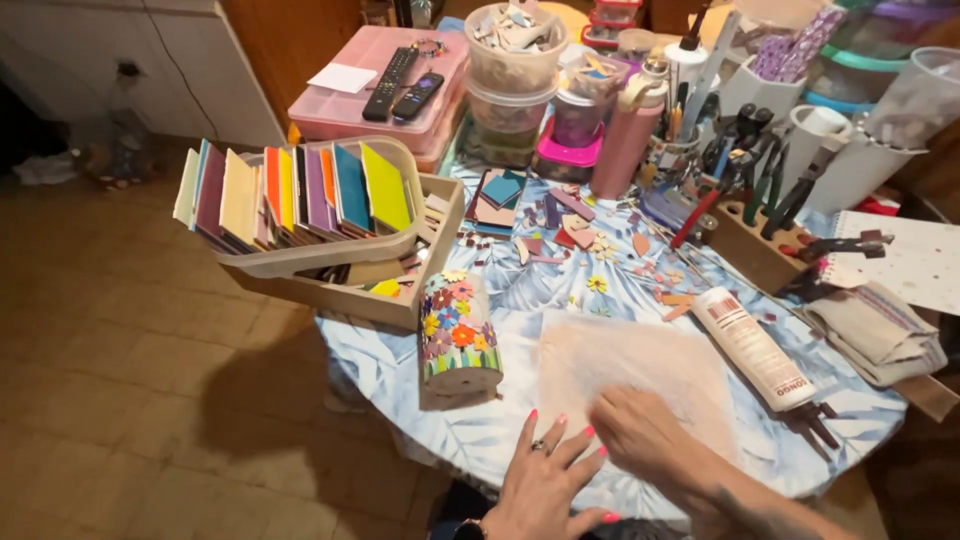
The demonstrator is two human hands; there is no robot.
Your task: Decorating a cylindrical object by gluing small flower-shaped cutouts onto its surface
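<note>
My left hand (548, 478) lies flat on the blue leaf-print tablecloth (380, 370) near the front edge, fingers spread, with pink nails and a ring. My right hand (645, 432) presses down on a pale, thin sheet (640, 370) spread on the cloth, fingers curled over its near edge. Just left of the sheet lies a cylinder covered in a colourful flower mosaic (455, 330), on its side. A white glue tube (752, 346) lies to the right of the sheet.
A tray of upright coloured tiles (290, 195) sits in a wooden box at the left. Loose tile chips (590, 245) scatter mid-table. Behind stand stacked plastic tubs (512, 70), a pink box with two remotes (400, 85), a pliers rack (760, 190), a notebook (905, 260) and folded cloths (880, 330).
</note>
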